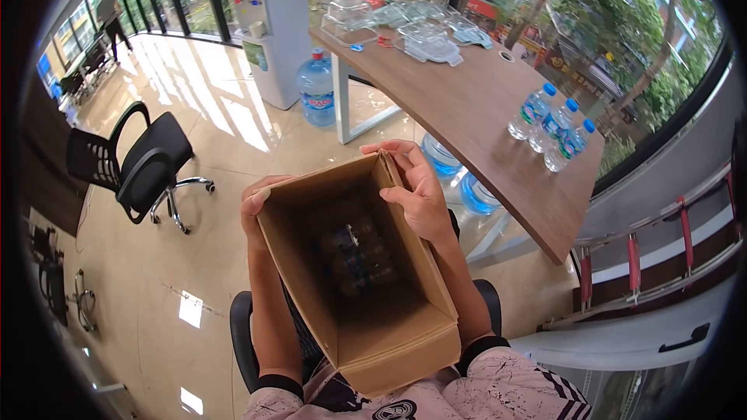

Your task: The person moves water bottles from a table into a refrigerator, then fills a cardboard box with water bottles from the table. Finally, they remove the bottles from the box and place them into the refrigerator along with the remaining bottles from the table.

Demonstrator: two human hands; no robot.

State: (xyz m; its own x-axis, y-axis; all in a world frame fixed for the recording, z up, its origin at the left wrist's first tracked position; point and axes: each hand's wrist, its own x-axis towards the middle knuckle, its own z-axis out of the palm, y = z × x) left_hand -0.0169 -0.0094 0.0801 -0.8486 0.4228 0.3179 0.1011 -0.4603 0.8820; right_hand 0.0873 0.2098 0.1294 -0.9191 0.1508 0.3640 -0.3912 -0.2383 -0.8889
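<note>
An open cardboard box (398,348) rests in front of my body, its mouth facing up toward me. My left hand (257,204) grips the box's far left corner, thumb over the rim. At the far right corner, my right hand (414,189) is closed on the cardboard edge, with its thumb on the inner side. Deep in the shadowed box lie several clear bottles (354,253), too dark to make out fully. Three water bottles (554,126) with blue caps stand upright on the wooden table (498,140) to the right.
Clear plastic containers (424,35) crowd the table's far end. Large water jugs (317,89) stand on the floor by the water dispenser (268,31) and beneath the table. A black office chair (144,159) is at left. A ladder (634,264) lies at right. A person (113,19) stands far off.
</note>
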